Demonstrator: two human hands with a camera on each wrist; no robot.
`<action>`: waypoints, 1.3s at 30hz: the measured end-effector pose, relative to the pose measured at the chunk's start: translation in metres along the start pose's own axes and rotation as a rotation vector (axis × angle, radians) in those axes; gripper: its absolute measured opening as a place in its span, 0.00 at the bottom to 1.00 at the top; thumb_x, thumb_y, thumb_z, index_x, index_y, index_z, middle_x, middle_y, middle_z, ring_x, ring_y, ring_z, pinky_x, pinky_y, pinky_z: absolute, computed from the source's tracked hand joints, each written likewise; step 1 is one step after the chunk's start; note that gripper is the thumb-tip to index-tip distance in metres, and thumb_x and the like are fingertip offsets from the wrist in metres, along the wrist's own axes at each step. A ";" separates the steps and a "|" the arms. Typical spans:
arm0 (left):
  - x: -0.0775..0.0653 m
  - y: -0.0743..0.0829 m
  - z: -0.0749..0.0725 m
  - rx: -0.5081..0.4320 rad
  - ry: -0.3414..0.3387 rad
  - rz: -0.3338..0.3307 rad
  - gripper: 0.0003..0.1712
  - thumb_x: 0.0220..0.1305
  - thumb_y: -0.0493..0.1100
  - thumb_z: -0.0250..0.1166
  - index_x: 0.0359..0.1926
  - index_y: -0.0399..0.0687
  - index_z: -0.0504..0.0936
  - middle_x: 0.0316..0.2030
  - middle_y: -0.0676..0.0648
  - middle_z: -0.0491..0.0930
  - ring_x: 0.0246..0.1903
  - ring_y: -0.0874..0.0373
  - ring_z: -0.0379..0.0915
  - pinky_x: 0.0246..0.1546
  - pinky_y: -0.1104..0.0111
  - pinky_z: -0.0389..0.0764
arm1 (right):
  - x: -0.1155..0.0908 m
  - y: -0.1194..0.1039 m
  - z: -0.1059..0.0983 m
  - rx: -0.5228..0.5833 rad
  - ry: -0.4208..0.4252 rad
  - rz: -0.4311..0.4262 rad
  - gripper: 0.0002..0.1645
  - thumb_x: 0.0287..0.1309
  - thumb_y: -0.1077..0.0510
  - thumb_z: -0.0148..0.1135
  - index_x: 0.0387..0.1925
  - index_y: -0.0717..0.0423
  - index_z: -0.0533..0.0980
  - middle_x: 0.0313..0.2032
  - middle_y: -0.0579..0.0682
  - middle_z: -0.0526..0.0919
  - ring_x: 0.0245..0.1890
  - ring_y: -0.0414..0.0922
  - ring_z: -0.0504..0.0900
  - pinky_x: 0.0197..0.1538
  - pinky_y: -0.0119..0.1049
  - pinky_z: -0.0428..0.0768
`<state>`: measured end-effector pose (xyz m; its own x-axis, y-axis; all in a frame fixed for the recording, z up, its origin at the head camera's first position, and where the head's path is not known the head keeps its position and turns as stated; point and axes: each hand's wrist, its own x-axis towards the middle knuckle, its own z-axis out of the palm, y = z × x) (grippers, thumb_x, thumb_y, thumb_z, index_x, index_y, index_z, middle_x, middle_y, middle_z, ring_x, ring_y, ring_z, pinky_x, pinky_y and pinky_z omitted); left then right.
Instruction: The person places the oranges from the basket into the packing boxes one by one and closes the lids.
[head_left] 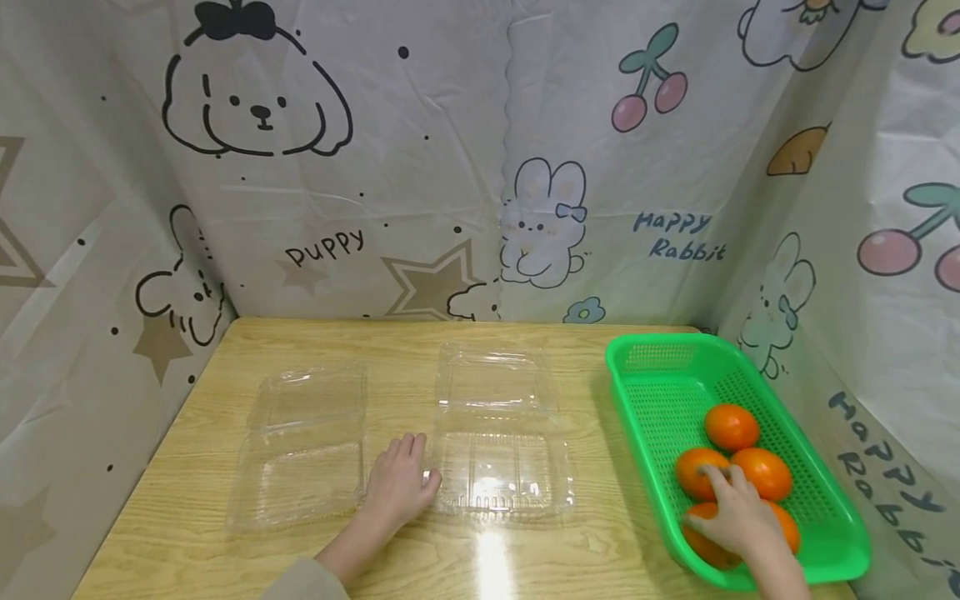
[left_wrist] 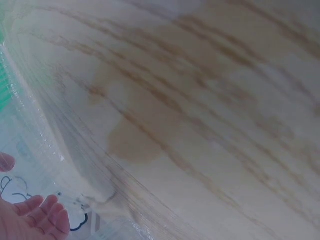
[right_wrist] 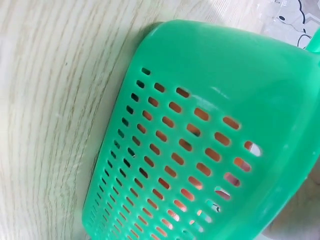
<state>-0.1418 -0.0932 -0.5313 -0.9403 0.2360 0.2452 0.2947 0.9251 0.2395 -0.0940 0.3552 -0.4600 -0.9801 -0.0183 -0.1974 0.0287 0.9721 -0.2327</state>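
Several oranges (head_left: 732,427) lie in a green plastic basket (head_left: 637,433) at the right of the table. My right hand (head_left: 738,512) reaches into the basket from the near side, its thumb and fingers spread over the near-left oranges. Whether it bears on one of them is hard to tell. My left hand (head_left: 401,483) is low over the table between two clear plastic clamshell boxes, a left one (head_left: 311,450) and a middle one (head_left: 495,467), both with lids laid back. In the left wrist view the fingers of my left hand (left_wrist: 42,217) are loosely bent, holding nothing.
A wooden table (head_left: 405,375) carries everything. Printed cloth (head_left: 420,167) hangs behind it and on both sides, close to the basket's right rim. The basket's perforated wall (right_wrist: 165,130) fills much of the right wrist view, orange showing through its holes.
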 end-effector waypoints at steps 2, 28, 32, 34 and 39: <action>0.000 0.000 -0.001 0.000 0.004 -0.001 0.26 0.52 0.50 0.57 0.47 0.35 0.71 0.37 0.42 0.71 0.33 0.50 0.67 0.28 0.62 0.71 | -0.001 0.001 0.000 0.003 -0.011 0.008 0.49 0.40 0.39 0.68 0.58 0.63 0.62 0.52 0.74 0.60 0.42 0.69 0.70 0.26 0.50 0.72; 0.000 0.001 0.000 0.012 -0.028 -0.013 0.24 0.54 0.50 0.57 0.46 0.36 0.72 0.37 0.43 0.72 0.32 0.51 0.67 0.28 0.62 0.72 | -0.007 -0.002 0.012 0.050 -0.136 0.032 0.35 0.43 0.44 0.67 0.51 0.56 0.68 0.47 0.65 0.69 0.43 0.65 0.71 0.33 0.57 0.72; -0.001 0.001 0.000 0.009 -0.040 -0.014 0.23 0.55 0.50 0.57 0.46 0.37 0.72 0.35 0.44 0.71 0.31 0.52 0.65 0.28 0.63 0.71 | -0.007 -0.002 0.013 0.055 -0.133 0.030 0.33 0.43 0.44 0.67 0.50 0.56 0.69 0.45 0.62 0.69 0.41 0.61 0.72 0.31 0.53 0.72; -0.001 0.002 0.001 0.005 -0.045 -0.014 0.23 0.55 0.50 0.57 0.46 0.37 0.72 0.35 0.44 0.71 0.32 0.52 0.66 0.29 0.63 0.71 | -0.007 -0.002 0.013 0.052 -0.124 0.023 0.33 0.43 0.45 0.67 0.49 0.56 0.69 0.45 0.61 0.69 0.40 0.60 0.72 0.31 0.52 0.72; -0.001 0.002 0.000 -0.005 -0.056 -0.018 0.23 0.56 0.50 0.56 0.47 0.38 0.72 0.37 0.44 0.72 0.34 0.51 0.67 0.32 0.61 0.72 | -0.008 -0.002 0.015 0.048 -0.102 0.011 0.31 0.43 0.47 0.68 0.48 0.56 0.69 0.42 0.61 0.69 0.37 0.57 0.72 0.30 0.49 0.72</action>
<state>-0.1405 -0.0914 -0.5315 -0.9533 0.2360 0.1885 0.2787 0.9279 0.2477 -0.0836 0.3503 -0.4721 -0.9548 -0.0339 -0.2954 0.0510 0.9601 -0.2750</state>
